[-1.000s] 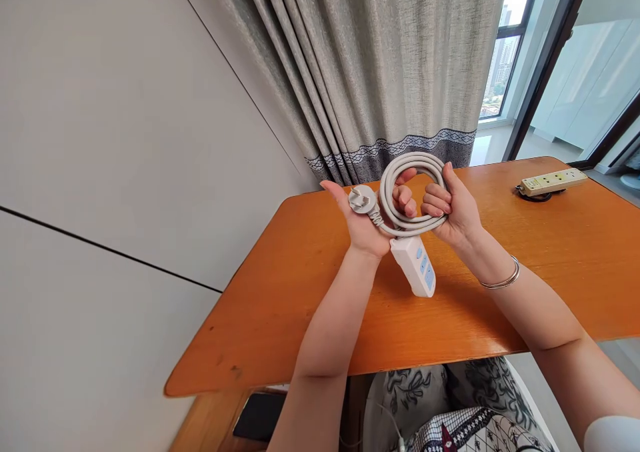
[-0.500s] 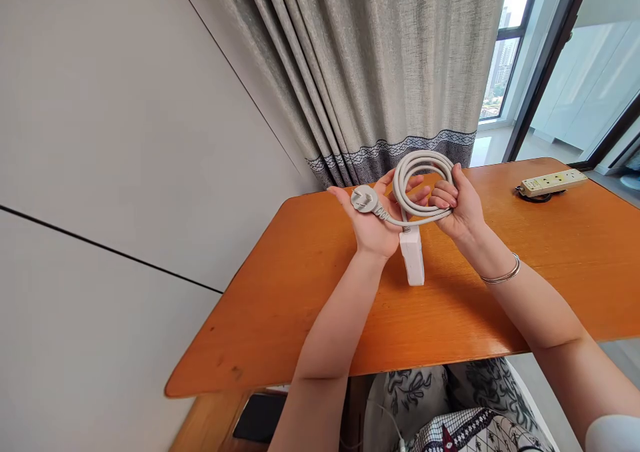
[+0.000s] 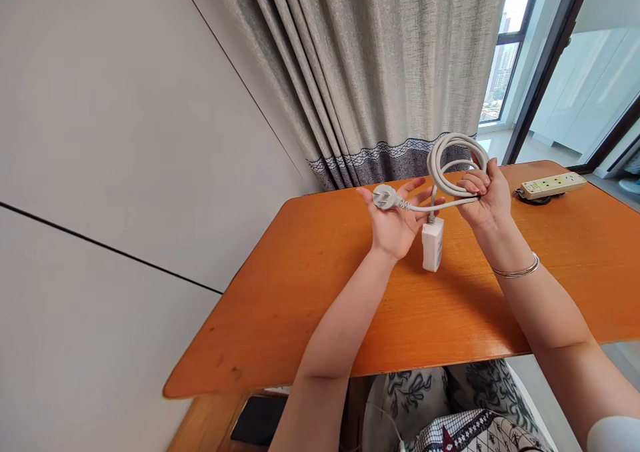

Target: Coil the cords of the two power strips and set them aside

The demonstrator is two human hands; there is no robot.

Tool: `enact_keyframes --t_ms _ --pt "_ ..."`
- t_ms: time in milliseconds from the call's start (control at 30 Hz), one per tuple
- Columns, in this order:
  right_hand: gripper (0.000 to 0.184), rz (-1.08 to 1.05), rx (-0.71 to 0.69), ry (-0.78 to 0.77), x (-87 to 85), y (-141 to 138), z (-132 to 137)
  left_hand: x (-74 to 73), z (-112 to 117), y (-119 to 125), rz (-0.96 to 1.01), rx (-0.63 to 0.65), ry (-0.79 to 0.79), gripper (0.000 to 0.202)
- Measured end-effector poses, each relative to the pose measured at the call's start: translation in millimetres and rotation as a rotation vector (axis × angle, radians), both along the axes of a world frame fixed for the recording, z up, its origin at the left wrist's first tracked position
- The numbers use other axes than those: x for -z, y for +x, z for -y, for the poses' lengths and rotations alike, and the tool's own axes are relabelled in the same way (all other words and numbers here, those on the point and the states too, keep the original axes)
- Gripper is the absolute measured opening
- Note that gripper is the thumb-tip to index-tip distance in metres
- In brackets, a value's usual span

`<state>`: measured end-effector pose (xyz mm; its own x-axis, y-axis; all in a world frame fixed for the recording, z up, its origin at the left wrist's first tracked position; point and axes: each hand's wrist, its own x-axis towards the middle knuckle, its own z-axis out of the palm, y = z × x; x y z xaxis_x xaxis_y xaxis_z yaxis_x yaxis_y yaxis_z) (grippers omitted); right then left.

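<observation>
My right hand (image 3: 484,200) is closed round a coil of white cable (image 3: 453,162), held up above the orange table (image 3: 310,285). From the coil a small white power strip (image 3: 433,243) hangs down, just above the tabletop. My left hand (image 3: 397,222) lies palm up with its fingers spread. The cable's white plug (image 3: 384,197) rests on its fingertips, and a straight run of cable crosses the palm to the coil.
A second, yellowish power strip (image 3: 553,185) with a dark cord lies at the table's far right. A grey curtain (image 3: 380,72) hangs behind the table, a wall stands to the left, windows to the right. A dark phone (image 3: 257,417) lies below the table's near edge.
Both hands have shifted right. My right hand has lifted the coil away from my left hand, which has opened flat. The hanging power strip has turned and swung right.
</observation>
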<state>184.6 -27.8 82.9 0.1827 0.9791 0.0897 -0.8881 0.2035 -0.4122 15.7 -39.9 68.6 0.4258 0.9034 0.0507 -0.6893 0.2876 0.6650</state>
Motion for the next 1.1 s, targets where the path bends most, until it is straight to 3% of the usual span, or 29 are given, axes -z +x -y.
enact_keyframes --t_ms 300,500,733,900,1000,1100 --pt "0.037 -0.057 0.058 -0.046 -7.6 -1.4 8.0 18.8 -15.9 17.1 -0.004 -0.041 -0.327 0.048" --pt "0.042 -0.104 0.031 -0.110 -8.4 -3.6 8.7 31.5 -23.7 20.1 0.006 0.043 -0.325 0.061" --pt "0.028 -0.011 0.021 0.021 -0.8 7.8 3.1 44.5 -31.5 28.0 0.002 0.016 -0.410 0.045" --pt "0.030 -0.109 0.033 0.073 -4.7 10.0 5.2 45.2 -30.6 27.0 0.035 0.060 -0.486 0.037" --pt "0.039 -0.168 0.027 0.043 -8.1 1.7 9.4 49.9 -26.9 30.1 -0.042 0.090 -0.439 0.032" --pt "0.046 -0.137 0.012 -0.002 -6.9 -6.8 10.6 57.8 -21.3 35.1 -0.160 0.138 -0.241 0.025"
